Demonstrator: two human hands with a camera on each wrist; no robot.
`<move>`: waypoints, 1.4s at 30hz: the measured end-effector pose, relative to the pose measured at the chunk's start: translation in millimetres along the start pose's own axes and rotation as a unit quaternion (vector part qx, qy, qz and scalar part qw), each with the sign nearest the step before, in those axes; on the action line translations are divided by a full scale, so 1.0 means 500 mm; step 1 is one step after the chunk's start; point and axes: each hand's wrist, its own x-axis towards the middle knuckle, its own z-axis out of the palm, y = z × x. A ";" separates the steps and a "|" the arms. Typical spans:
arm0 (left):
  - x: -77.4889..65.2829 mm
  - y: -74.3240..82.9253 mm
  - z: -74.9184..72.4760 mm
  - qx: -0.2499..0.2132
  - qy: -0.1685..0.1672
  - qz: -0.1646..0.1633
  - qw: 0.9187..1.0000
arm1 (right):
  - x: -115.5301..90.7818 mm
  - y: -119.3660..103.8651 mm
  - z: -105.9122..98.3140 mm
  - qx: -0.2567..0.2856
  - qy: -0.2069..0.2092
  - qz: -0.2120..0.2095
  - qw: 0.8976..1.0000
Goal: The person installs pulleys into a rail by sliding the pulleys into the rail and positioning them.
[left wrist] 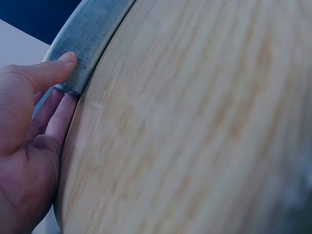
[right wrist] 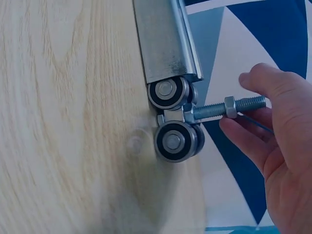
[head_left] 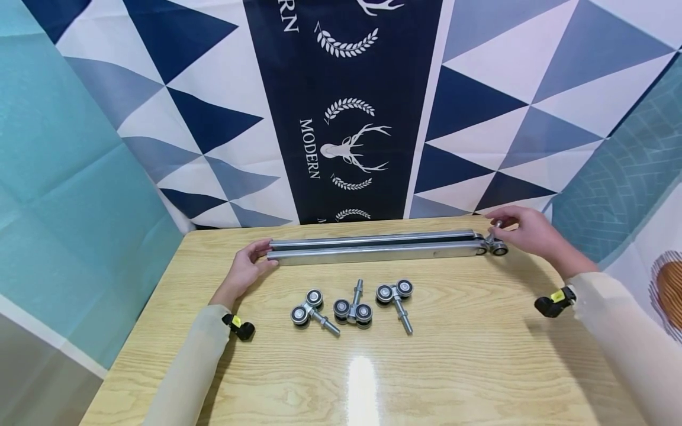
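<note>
A long steel sliding-door track point(head_left: 373, 255) with a dark slot along its top lies across the far part of the wooden table. My left hand point(head_left: 247, 264) holds its left end, the thumb point(left wrist: 67, 61) on the outer face and other fingers at the end. At the right end, a hanger roller point(right wrist: 170, 117) stands with one wheel pair at the track's mouth and the other outside. Its threaded bolt point(right wrist: 207, 111) points away from the table. My right hand point(head_left: 527, 232) has its fingers loosely round this bolt, one fingertip by the nut point(right wrist: 230, 107).
Three more hanger rollers lie in front of the track: a left one point(head_left: 308, 307), a middle one point(head_left: 353, 312) and a right one point(head_left: 395, 297). Patterned cloth point(head_left: 362, 118) hangs right behind the table's back edge. A teal sheet point(head_left: 69, 177) covers the left side.
</note>
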 end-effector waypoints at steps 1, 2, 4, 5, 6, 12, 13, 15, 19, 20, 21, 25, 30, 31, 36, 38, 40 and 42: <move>0.000 0.000 0.000 0.000 0.000 0.000 1.000 | -0.002 0.003 0.003 0.017 0.008 0.009 1.000; 0.001 0.000 -0.001 -0.001 0.000 -0.001 1.000 | -0.003 0.005 0.005 0.034 0.016 0.018 0.999; 0.001 0.000 -0.001 0.001 -0.001 -0.001 1.000 | -0.007 0.013 0.010 0.059 0.029 0.036 0.997; 0.002 -0.001 -0.001 0.000 -0.001 -0.001 1.000 | -0.009 0.015 0.013 0.073 0.034 0.045 0.996; 0.002 -0.001 -0.001 -0.002 0.000 -0.001 1.000 | -0.010 0.018 0.015 0.085 0.040 0.052 0.994; 0.002 -0.002 -0.001 -0.003 -0.001 0.003 1.000 | -0.019 0.025 0.026 0.138 0.066 0.067 0.986; 0.002 -0.002 -0.002 -0.002 -0.001 0.004 1.000 | -0.019 0.025 0.026 0.139 0.068 0.066 0.986; 0.000 -0.002 -0.003 0.002 -0.002 0.004 1.000 | -0.020 0.026 0.027 0.136 0.070 0.066 0.986; -0.001 -0.003 -0.004 0.002 -0.003 0.003 1.000 | -0.020 0.028 0.027 0.122 0.071 0.070 0.987; -0.001 -0.003 -0.004 0.003 -0.004 0.003 1.000 | -0.020 0.028 0.027 0.121 0.072 0.071 0.987; 0.000 -0.002 -0.004 0.002 -0.005 0.002 1.000 | -0.020 0.028 0.026 0.120 0.073 0.072 0.987; 0.001 0.000 -0.003 0.002 -0.005 0.003 1.000 | -0.021 0.030 0.027 0.115 0.079 0.077 0.987; 0.002 0.001 -0.001 0.001 -0.004 0.004 1.000 | -0.022 0.028 0.026 0.111 0.083 0.080 0.987; 0.002 0.001 -0.001 0.001 -0.005 0.004 1.000 | -0.022 0.027 0.026 0.111 0.082 0.081 0.987; 0.003 -0.001 -0.001 0.003 -0.006 0.000 1.000 | -0.024 0.019 0.023 0.110 0.074 0.081 0.988; 0.003 -0.001 -0.001 0.006 -0.007 0.001 1.000 | -0.024 0.016 0.024 0.112 0.074 0.081 0.988; 0.003 -0.001 -0.001 0.007 -0.008 0.002 1.000 | -0.023 0.013 0.026 0.112 0.075 0.079 0.988; 0.002 -0.001 -0.002 0.006 -0.007 0.003 1.000 | -0.020 0.009 0.029 0.111 0.076 0.073 0.988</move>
